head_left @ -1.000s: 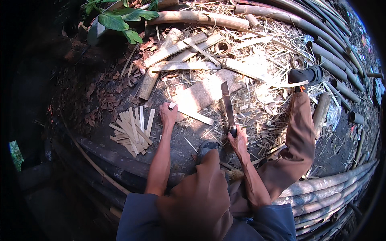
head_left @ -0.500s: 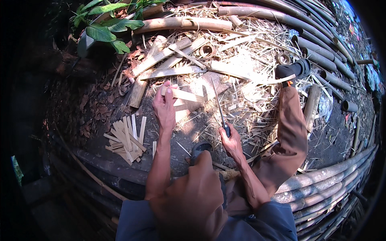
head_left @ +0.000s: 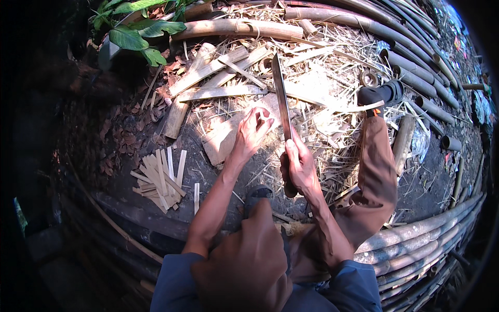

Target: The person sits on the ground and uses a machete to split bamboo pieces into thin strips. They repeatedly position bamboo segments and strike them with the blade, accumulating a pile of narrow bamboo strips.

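Note:
My right hand (head_left: 299, 165) is closed around the handle of a long knife (head_left: 281, 93); its blade points up and away from me. To the left of the blade, my left hand (head_left: 253, 130) is closed, fingers curled around a pale bamboo strip that is mostly hidden in the grip. A flat wooden board (head_left: 221, 141) lies on the ground just beneath my left hand. Nearer and to the left, a loose pile of cut bamboo strips (head_left: 163, 179) rests on the dark soil, with a single strip (head_left: 196, 198) beside it.
Split bamboo pieces (head_left: 223, 93) lie beyond the board, and shavings (head_left: 325, 83) cover the ground there. Bamboo poles (head_left: 358, 26) run along the far right; more poles (head_left: 416, 238) lie at near right. A leafy plant (head_left: 135, 36) stands far left. My outstretched leg (head_left: 371, 161) is on the right.
My left hand has moved right, toward the knife, and the strip has turned so that little of it shows. The knife has tilted, showing its broad blade, and is raised slightly.

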The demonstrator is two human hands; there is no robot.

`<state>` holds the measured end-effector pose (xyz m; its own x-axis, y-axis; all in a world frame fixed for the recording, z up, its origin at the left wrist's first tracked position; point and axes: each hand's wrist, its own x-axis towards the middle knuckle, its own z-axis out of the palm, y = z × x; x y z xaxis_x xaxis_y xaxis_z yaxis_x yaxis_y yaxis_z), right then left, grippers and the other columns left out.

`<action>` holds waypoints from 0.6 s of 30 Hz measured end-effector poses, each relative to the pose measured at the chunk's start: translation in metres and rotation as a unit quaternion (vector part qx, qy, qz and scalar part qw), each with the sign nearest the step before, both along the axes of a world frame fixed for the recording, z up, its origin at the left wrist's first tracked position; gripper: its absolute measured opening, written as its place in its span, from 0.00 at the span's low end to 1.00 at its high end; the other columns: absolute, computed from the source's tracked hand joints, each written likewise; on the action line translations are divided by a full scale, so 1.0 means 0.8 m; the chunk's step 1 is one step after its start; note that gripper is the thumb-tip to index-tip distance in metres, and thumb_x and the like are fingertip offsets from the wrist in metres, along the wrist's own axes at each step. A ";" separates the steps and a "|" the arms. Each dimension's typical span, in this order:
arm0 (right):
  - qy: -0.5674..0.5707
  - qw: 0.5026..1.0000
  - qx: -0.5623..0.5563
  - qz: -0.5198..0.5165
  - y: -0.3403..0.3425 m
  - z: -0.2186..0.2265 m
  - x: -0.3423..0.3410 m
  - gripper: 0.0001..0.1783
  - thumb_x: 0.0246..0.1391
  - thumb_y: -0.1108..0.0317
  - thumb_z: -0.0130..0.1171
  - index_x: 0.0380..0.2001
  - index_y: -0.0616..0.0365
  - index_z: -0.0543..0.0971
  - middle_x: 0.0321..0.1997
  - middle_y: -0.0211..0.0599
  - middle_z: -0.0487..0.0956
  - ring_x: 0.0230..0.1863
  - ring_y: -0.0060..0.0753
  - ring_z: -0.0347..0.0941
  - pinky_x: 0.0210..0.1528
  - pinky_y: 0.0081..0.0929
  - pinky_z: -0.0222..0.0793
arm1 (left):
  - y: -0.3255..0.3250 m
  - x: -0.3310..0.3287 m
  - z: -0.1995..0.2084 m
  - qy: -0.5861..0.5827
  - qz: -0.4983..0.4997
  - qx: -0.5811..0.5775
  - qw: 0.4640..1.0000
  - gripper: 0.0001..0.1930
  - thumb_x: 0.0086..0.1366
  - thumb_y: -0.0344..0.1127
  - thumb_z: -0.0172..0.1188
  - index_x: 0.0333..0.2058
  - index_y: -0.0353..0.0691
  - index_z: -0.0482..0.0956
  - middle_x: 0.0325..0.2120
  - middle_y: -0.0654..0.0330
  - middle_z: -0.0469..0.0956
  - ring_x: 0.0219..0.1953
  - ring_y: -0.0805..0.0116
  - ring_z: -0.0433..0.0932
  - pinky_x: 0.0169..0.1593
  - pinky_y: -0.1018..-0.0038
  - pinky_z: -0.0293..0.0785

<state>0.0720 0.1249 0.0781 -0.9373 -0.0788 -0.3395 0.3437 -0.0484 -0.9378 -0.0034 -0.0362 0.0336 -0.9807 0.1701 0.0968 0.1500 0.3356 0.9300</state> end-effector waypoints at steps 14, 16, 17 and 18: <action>-0.105 0.989 -0.104 0.009 -0.007 0.018 -0.007 0.17 0.69 0.50 0.42 0.34 0.51 0.67 0.17 0.27 0.69 0.12 0.19 0.62 0.12 0.20 0.59 | 0.010 0.017 -0.020 0.083 -0.055 0.067 0.993 0.18 0.59 0.16 0.55 0.49 0.28 0.67 0.35 0.48 0.72 0.33 0.56 0.74 0.38 0.67 0.73; -0.106 0.988 -0.109 0.011 -0.008 0.018 -0.006 0.17 0.69 0.50 0.42 0.34 0.51 0.67 0.17 0.27 0.69 0.12 0.19 0.63 0.12 0.20 0.59 | 0.007 0.018 -0.024 0.139 -0.051 0.045 0.988 0.20 0.59 0.16 0.54 0.50 0.28 0.67 0.35 0.47 0.71 0.33 0.56 0.74 0.38 0.67 0.74; -0.108 0.988 -0.106 0.008 -0.008 0.018 -0.006 0.17 0.69 0.50 0.42 0.34 0.51 0.67 0.17 0.27 0.69 0.12 0.19 0.63 0.12 0.19 0.59 | 0.007 0.016 -0.021 0.180 -0.049 0.005 0.982 0.20 0.59 0.16 0.54 0.51 0.28 0.67 0.36 0.46 0.71 0.33 0.56 0.74 0.38 0.67 0.74; -0.110 0.988 -0.104 0.006 -0.008 0.020 -0.007 0.17 0.69 0.50 0.42 0.34 0.51 0.67 0.17 0.27 0.69 0.12 0.19 0.63 0.12 0.19 0.59 | 0.007 0.015 -0.018 0.220 -0.046 -0.034 0.974 0.21 0.59 0.16 0.54 0.52 0.29 0.66 0.36 0.46 0.71 0.34 0.57 0.74 0.38 0.68 0.74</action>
